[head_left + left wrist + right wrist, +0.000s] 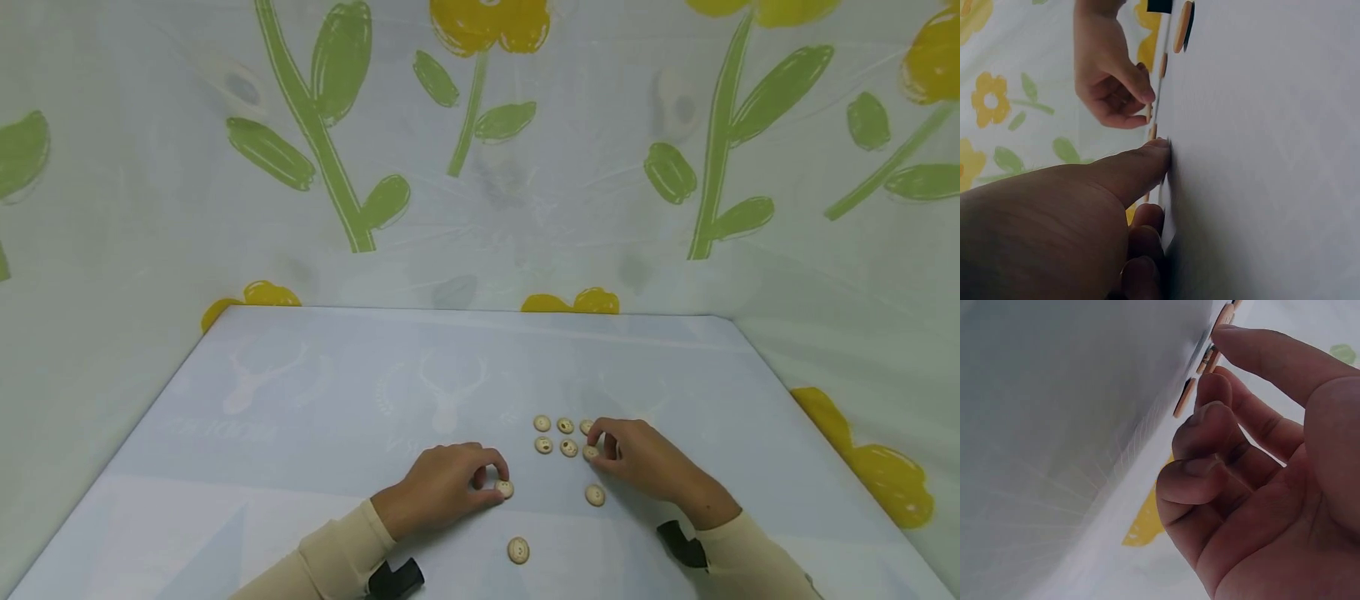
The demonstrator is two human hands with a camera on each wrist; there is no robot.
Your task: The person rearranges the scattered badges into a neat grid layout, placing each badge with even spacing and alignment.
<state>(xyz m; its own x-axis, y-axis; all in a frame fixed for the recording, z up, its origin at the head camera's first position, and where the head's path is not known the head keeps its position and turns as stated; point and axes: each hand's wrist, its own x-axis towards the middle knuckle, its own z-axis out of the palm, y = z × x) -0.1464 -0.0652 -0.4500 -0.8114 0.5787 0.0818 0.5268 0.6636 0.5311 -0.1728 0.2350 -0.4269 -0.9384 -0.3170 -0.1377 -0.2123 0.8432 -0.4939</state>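
My left hand (450, 483) pinches a round wooden button (504, 489) between thumb and forefinger, low over the table. To the right, my right hand (648, 462) grips another wooden button (591, 452) by its edge, at the right end of the nearer of two short rows. That pinched button also shows edge-on in the left wrist view. The farther row ends in a button (587, 427) beside my right fingertips. Between the hands, one loose button (595, 495) lies nearer to me than the rows. Another button (518, 550) rests closest to me.
The rows' other buttons, such as one at the far left corner (542, 423), lie flat. They rest on a pale table (337, 392) with faint printed deer heads. A flowered sheet (570, 167) hangs behind and around the table. Black straps (395, 579) sit under both wrists.
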